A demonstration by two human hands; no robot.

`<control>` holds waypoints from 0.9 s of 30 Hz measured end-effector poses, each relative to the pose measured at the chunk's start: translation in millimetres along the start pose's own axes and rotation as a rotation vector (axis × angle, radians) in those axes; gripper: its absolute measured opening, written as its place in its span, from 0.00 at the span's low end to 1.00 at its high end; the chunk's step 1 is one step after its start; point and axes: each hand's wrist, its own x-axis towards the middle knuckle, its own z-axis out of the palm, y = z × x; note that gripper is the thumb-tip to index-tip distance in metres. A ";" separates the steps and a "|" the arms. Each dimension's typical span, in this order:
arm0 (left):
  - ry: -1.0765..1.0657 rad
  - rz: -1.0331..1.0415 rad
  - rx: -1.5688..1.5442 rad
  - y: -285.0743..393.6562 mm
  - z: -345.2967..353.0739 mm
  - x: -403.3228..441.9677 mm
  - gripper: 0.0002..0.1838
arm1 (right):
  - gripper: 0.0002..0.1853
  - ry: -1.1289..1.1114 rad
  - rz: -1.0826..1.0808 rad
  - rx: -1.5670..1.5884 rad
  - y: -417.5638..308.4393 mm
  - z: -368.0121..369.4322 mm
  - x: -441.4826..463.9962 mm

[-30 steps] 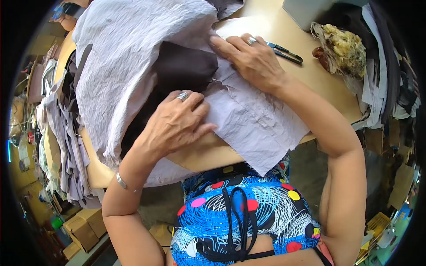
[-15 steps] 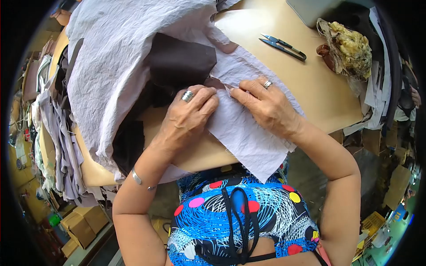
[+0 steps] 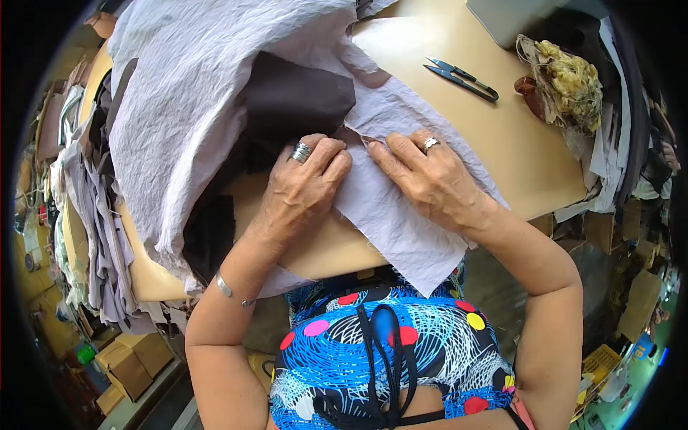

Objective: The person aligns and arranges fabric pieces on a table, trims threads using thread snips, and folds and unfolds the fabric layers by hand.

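Observation:
Pale lavender cloth (image 3: pixel 186 93) lies crumpled over the table, with a dark brown fabric piece (image 3: pixel 297 100) folded inside it. My left hand (image 3: pixel 304 183), a wide ring on one finger, is closed at the lower edge of the brown piece; its fingertips press together on the cloth there. Just to the right, my right hand (image 3: pixel 433 175) pinches the edge of the lavender cloth between thumb and fingers. A short stretch of seam edge (image 3: pixel 356 132) runs between the two hands. What lies under the fingertips is mostly hidden.
Black thread snips (image 3: pixel 462 79) lie on the tan table (image 3: pixel 502 143) beyond my right hand. A tangle of yellowish thread (image 3: pixel 566 82) sits at the right edge. Strips of cloth (image 3: pixel 93 229) hang over the left side, above cardboard boxes (image 3: pixel 136 362) on the floor.
The fingers of my right hand have shifted slightly at the cloth edge. Both hands stay in nearly the same place, and the view has moved a little.

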 end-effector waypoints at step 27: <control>0.011 -0.092 -0.074 2.6 -1.5 4.6 0.17 | 0.17 -0.110 0.258 0.436 16.3 -13.1 6.7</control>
